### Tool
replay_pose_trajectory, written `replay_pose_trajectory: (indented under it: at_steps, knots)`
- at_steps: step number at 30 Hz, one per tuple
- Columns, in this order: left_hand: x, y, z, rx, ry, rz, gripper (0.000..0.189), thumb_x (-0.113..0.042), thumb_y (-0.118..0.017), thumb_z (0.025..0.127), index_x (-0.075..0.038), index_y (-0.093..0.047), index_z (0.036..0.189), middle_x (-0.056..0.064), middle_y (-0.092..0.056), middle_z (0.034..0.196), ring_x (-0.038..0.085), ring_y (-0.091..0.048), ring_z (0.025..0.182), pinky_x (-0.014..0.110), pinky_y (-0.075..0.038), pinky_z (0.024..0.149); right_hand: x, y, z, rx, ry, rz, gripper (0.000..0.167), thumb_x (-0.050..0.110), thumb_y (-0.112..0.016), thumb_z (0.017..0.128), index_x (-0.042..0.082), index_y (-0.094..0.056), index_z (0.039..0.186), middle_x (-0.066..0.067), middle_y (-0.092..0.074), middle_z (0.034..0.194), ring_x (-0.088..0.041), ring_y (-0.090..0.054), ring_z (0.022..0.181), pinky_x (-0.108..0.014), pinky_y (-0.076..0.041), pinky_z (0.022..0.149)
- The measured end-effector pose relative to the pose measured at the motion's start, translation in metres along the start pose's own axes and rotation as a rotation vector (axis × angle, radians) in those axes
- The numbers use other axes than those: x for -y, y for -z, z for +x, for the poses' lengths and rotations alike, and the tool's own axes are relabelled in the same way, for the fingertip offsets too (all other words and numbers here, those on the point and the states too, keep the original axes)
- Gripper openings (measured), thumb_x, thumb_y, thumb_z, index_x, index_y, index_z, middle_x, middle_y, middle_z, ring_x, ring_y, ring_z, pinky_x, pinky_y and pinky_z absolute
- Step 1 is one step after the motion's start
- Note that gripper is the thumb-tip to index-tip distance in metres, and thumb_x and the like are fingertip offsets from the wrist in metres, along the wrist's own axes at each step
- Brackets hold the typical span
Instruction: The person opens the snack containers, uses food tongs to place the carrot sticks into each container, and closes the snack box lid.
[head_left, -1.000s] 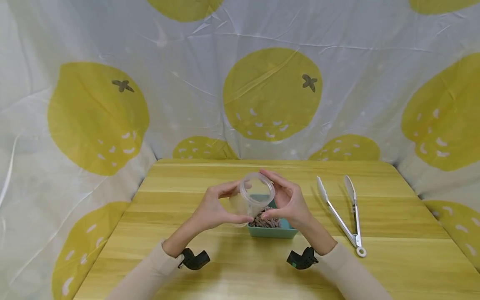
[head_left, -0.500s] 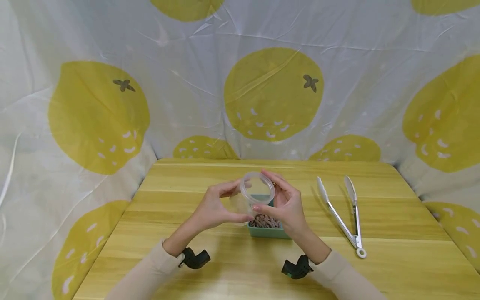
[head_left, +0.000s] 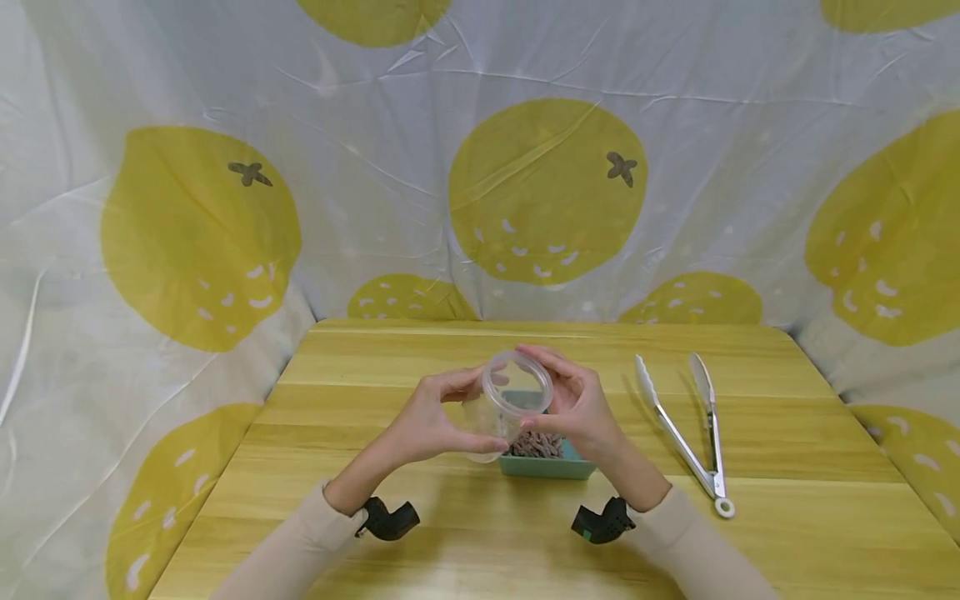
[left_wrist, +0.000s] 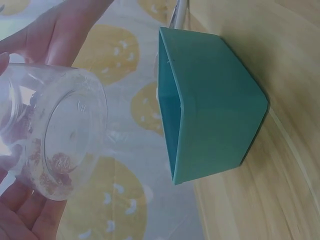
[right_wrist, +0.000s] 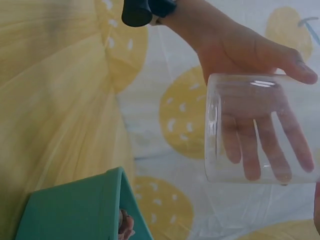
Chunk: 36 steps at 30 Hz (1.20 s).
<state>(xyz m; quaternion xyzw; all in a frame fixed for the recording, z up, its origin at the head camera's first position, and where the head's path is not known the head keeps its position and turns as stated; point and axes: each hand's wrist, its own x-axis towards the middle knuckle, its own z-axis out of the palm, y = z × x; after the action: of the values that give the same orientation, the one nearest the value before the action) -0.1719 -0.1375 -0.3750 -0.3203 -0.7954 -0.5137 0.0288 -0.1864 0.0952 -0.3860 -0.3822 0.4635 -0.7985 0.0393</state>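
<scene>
A clear plastic jar (head_left: 483,417), tilted with its round rim (head_left: 517,408) up toward me, is held above the table between both hands. My left hand (head_left: 423,425) grips its body, thumb in front and fingers behind; in the right wrist view those fingers show through the clear wall. Around the rim curls my right hand (head_left: 585,412), thumb on the near side, fingers on the far side. Below and behind the jar stands a teal box (head_left: 547,469) with brownish, twisted pieces (head_left: 538,444) inside. The left wrist view shows the jar's base (left_wrist: 72,132) beside the box.
Metal tongs (head_left: 716,483) lie spread on the wooden table (head_left: 360,358) to the right of the box. A fabric sheet with yellow fruit prints (head_left: 547,192) hangs behind and at both sides. Dark camera mounts (head_left: 390,518) sit on both wrists.
My right hand turns leftward around the rim, its wrist swinging inward, then swings back out to nearly its earlier place. The jar sits slightly lower. My left hand keeps its hold.
</scene>
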Motion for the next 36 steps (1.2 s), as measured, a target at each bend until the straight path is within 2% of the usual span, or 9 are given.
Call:
replay_pose_trajectory:
  at_steps: [4,9,12,15,19,22,26,33,36]
  knots:
    - [-0.002,-0.001,0.001,-0.002,-0.010,0.006,0.079,-0.021,-0.094,0.070,-0.020,-0.060,0.140,-0.006,-0.065,0.130,0.016,-0.061,0.115,0.039,-0.052,0.095,0.002,0.005,0.002,0.050,-0.016,0.025,0.079,0.001,-0.087,0.075,-0.009,-0.047,0.143,-0.015,-0.049,0.142,-0.025,-0.045,0.131,-0.030,-0.043,0.105]
    - [-0.001,-0.002,0.002,-0.027,-0.024,0.027,0.075,-0.021,-0.093,0.070,-0.019,-0.062,0.138,-0.008,-0.067,0.126,0.015,-0.062,0.111,0.040,-0.053,0.094,0.002,0.005,0.000,0.043,0.006,0.036,0.085,0.001,-0.087,0.075,-0.012,-0.041,0.145,-0.019,-0.043,0.146,-0.025,-0.042,0.135,-0.030,-0.037,0.111]
    - [0.000,-0.002,0.004,-0.055,-0.034,0.047,0.076,-0.021,-0.093,0.070,-0.018,-0.061,0.139,-0.009,-0.069,0.123,0.014,-0.063,0.111,0.040,-0.053,0.094,0.002,0.000,-0.002,-0.011,0.019,0.012,0.092,0.004,-0.089,0.073,-0.014,-0.036,0.146,-0.021,-0.040,0.148,-0.025,-0.041,0.136,-0.030,-0.035,0.112]
    - [0.000,-0.002,0.004,-0.078,-0.039,0.064,0.081,-0.022,-0.094,0.070,-0.018,-0.058,0.142,-0.009,-0.068,0.123,0.014,-0.063,0.113,0.039,-0.053,0.094,0.002,-0.008,-0.003,-0.101,0.020,-0.040,0.096,0.008,-0.091,0.071,-0.012,-0.036,0.147,-0.021,-0.041,0.145,-0.025,-0.041,0.134,-0.030,-0.034,0.113]
    - [0.001,-0.002,0.005,-0.085,-0.040,0.084,0.083,-0.025,-0.094,0.069,-0.018,-0.056,0.143,-0.010,-0.069,0.122,0.013,-0.062,0.114,0.039,-0.053,0.094,0.001,-0.017,-0.003,-0.205,0.026,-0.103,0.093,0.009,-0.091,0.070,-0.011,-0.041,0.145,-0.018,-0.047,0.139,-0.030,-0.042,0.131,-0.031,-0.035,0.112]
    - [0.001,-0.003,0.005,-0.087,-0.046,0.098,0.082,-0.028,-0.094,0.069,-0.019,-0.057,0.143,-0.011,-0.069,0.121,0.014,-0.062,0.113,0.039,-0.053,0.093,-0.001,-0.018,-0.003,-0.235,0.038,-0.115,0.089,0.006,-0.091,0.070,-0.013,-0.043,0.143,-0.018,-0.050,0.136,-0.031,-0.044,0.129,-0.030,-0.038,0.110]
    - [0.000,-0.003,0.005,-0.085,-0.047,0.100,0.082,-0.029,-0.094,0.069,-0.021,-0.058,0.141,-0.010,-0.068,0.124,0.014,-0.062,0.113,0.038,-0.053,0.093,-0.001,-0.015,-0.003,-0.193,0.048,-0.102,0.085,0.004,-0.089,0.072,-0.015,-0.043,0.142,-0.019,-0.050,0.137,-0.029,-0.044,0.129,-0.030,-0.038,0.110]
    - [0.000,-0.002,0.002,-0.072,-0.031,0.098,0.080,-0.027,-0.094,0.068,-0.018,-0.060,0.139,-0.008,-0.066,0.128,0.015,-0.062,0.107,0.038,-0.054,0.093,0.002,0.000,0.002,-0.021,-0.009,-0.085,0.083,0.006,-0.087,0.077,-0.014,-0.042,0.143,-0.018,-0.045,0.143,-0.027,-0.041,0.134,-0.030,-0.039,0.109]
    - [0.000,-0.002,0.002,-0.066,-0.029,0.096,0.079,-0.027,-0.094,0.068,-0.019,-0.061,0.139,-0.008,-0.065,0.129,0.015,-0.062,0.110,0.038,-0.053,0.093,0.004,0.004,0.004,0.032,-0.023,-0.077,0.085,0.005,-0.087,0.077,-0.015,-0.039,0.144,-0.022,-0.042,0.144,-0.027,-0.041,0.134,-0.030,-0.038,0.110]
